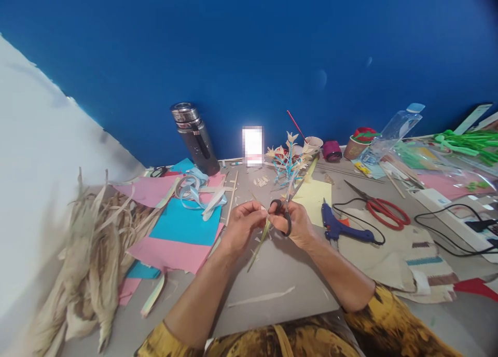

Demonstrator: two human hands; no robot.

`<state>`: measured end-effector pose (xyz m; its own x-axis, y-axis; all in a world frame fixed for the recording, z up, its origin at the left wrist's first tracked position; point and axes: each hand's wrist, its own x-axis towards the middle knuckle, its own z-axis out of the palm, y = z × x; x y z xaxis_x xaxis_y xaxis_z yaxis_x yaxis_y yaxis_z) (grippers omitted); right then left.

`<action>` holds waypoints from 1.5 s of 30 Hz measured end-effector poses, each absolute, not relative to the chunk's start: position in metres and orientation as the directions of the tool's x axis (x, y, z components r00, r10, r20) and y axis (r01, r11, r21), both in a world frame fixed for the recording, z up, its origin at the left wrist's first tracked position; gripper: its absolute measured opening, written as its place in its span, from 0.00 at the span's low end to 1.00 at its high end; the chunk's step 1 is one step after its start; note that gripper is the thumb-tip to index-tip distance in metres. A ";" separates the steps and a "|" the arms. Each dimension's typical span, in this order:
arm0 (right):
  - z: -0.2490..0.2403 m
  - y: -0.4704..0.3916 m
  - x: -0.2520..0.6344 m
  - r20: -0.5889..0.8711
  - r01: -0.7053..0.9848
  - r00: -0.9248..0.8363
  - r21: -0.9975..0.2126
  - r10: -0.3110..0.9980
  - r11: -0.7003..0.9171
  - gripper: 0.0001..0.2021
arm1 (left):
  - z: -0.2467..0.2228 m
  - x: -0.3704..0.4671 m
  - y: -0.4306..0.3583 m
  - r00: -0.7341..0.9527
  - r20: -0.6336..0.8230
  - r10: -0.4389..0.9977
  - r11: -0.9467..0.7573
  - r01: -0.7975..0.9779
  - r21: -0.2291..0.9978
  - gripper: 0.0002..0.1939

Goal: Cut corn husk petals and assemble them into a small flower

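Note:
My left hand (pixel 247 222) pinches a narrow green leaf-like strip (pixel 260 248) between thumb and fingertips, and the strip's long end hangs down toward me. Close beside it, my right hand (pixel 295 223) holds black-handled scissors (pixel 287 223), blades pointing up and away from me. My right thumb and fingertips also meet at the strip, though what exactly they pinch is too small to make out. Just beyond my hands stand pale star-shaped flowers on blue stems (pixel 290 162). Small pale cut pieces (pixel 261 181) lie on the table behind my left hand.
Dried husks (pixel 89 263), blue paper (pixel 187 222) and ribbon (pixel 192 186) lie at left, near a thermos (pixel 198 144). On the right are a glue gun (pixel 342 224), red-handled scissors (pixel 385 211), cloth (pixel 381 258), a power strip (pixel 447 211) with cords and a plastic bottle (pixel 392 134).

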<state>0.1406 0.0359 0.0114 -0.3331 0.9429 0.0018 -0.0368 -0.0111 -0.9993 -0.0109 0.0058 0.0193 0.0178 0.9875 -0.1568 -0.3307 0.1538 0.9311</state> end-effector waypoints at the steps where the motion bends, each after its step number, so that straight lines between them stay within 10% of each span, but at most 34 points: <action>1: 0.012 0.036 0.141 0.001 -0.045 -0.333 -0.999 0.943 -0.015 0.13 | 0.019 -0.011 0.006 0.027 -0.192 0.981 0.188 -0.369 0.910 0.09; 18: 0.010 0.039 0.144 -0.024 -0.030 -0.324 -0.999 0.946 -0.036 0.17 | 0.019 -0.014 0.008 0.061 -0.218 0.974 0.225 -0.394 0.891 0.10; 30: -0.003 0.037 0.149 -0.056 0.177 -0.729 -0.978 0.682 0.108 0.32 | 0.023 -0.029 0.011 -0.106 -0.133 0.985 0.070 -0.455 0.887 0.08; 45: -0.007 0.036 0.145 -0.168 0.252 -0.653 -0.968 0.739 0.002 0.28 | 0.030 -0.028 0.010 -0.112 -0.168 0.980 0.097 -0.468 0.878 0.09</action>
<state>0.1450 0.0363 -0.0067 -0.6526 0.7387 -0.1685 0.2522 0.0021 -0.9677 -0.0281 0.0100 0.0303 -0.1117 0.9795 -0.1676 -0.4681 0.0970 0.8784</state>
